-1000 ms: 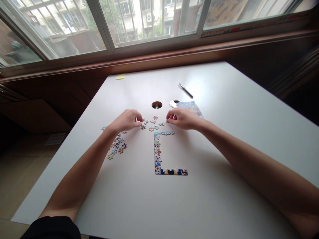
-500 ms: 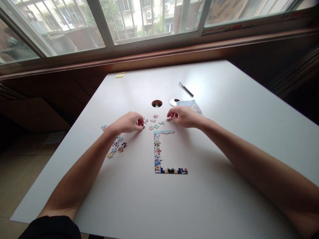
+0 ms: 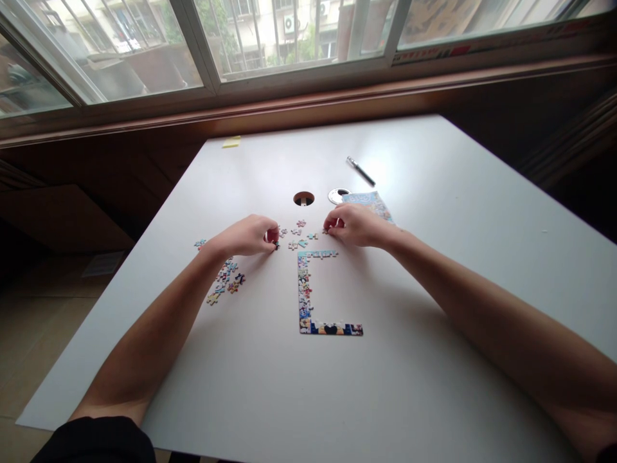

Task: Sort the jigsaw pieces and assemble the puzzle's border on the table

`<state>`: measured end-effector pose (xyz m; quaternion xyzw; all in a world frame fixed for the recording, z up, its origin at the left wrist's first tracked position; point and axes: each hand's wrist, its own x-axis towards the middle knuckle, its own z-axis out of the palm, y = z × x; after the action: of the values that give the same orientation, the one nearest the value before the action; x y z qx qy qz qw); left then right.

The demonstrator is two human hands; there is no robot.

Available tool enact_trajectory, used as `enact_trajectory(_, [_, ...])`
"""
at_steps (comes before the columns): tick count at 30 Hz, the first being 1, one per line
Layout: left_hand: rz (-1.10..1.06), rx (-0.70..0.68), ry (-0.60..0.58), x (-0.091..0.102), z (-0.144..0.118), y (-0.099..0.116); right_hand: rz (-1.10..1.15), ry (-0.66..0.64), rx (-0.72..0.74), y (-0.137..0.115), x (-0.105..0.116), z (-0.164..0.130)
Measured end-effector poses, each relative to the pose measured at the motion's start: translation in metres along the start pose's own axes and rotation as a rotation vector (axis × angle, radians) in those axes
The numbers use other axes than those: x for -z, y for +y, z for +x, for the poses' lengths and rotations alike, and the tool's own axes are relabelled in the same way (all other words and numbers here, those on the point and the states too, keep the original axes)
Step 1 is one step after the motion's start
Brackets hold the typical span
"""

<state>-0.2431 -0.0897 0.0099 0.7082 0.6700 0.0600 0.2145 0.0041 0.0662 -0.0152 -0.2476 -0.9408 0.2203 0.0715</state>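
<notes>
Both hands are out over the white table (image 3: pixel 434 212), working a jigsaw. Left hand (image 3: pixel 248 235) is curled, fingertips pinched narrow on what looks like a small puzzle piece (image 3: pixel 276 244) at the edge of the loose scatter; piece mostly hidden under the fingers, so the hold is a judgement. Right hand (image 3: pixel 354 225) is also curled with fingertips together at a piece near (image 3: pixel 326 231); cannot tell if it is lifted or only pressed to the table.

Between the hands lie a few loose pieces (image 3: pixel 299 243), apart from one another. Just below them is the assembled border frame (image 3: pixel 305 292): top strip, left side, bottom strip, right side open. A bigger pile of pieces (image 3: pixel 226 280) lies beside the left forearm. Reference picture card (image 3: pixel 371 204) is behind the right hand, partly covered by it. Further back: round cable hole (image 3: pixel 303 198), its loose cap (image 3: pixel 339 195), a pen (image 3: pixel 360 171), a yellow sticky note (image 3: pixel 231 142).

To do this well, judging from the layout: turn each piece face up, check for a straight edge, match colour against the top strip's free end, lower it flat and press in without shifting the frame. Steady the frame with the free hand.
</notes>
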Motion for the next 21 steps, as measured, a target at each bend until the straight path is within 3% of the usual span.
enact_trajectory(21, [-0.008, -0.009, 0.0, 0.0014, -0.0017, 0.0032, 0.04, 0.02, -0.031, -0.0032, -0.0002, -0.0022])
